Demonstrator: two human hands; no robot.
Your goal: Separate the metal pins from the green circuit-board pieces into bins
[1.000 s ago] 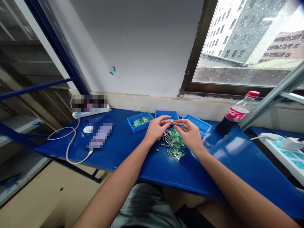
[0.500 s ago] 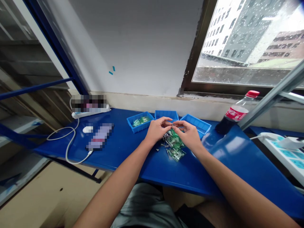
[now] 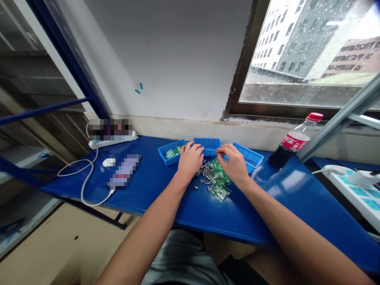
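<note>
My left hand (image 3: 190, 159) is palm down at the left edge of a pile of metal screws (image 3: 205, 169), its fingers stretched forward and slightly apart. It partly covers the left blue bin (image 3: 169, 161), which holds small green-and-clear packets (image 3: 173, 151). On the other side of the pile, my right hand (image 3: 234, 161) has thumb and forefinger pinched together; whatever they hold is too small to make out. Below it lie several green-and-clear packets (image 3: 219, 176) mixed with screws. Behind the hands stand a middle blue bin (image 3: 208, 141) and a right blue bin (image 3: 248, 156).
A cola bottle (image 3: 292, 142) stands at the back right of the blue table (image 3: 157, 190). To the left lie a blurred phone (image 3: 124, 170) on a white cable (image 3: 86, 186) and a white power strip (image 3: 114, 139). Another power strip (image 3: 360, 194) sits far right, by a metal rail (image 3: 341, 107).
My hands were together above the pile and have moved apart. The left went left towards the left bin and its fingers spread; the right moved slightly right, still pinched.
</note>
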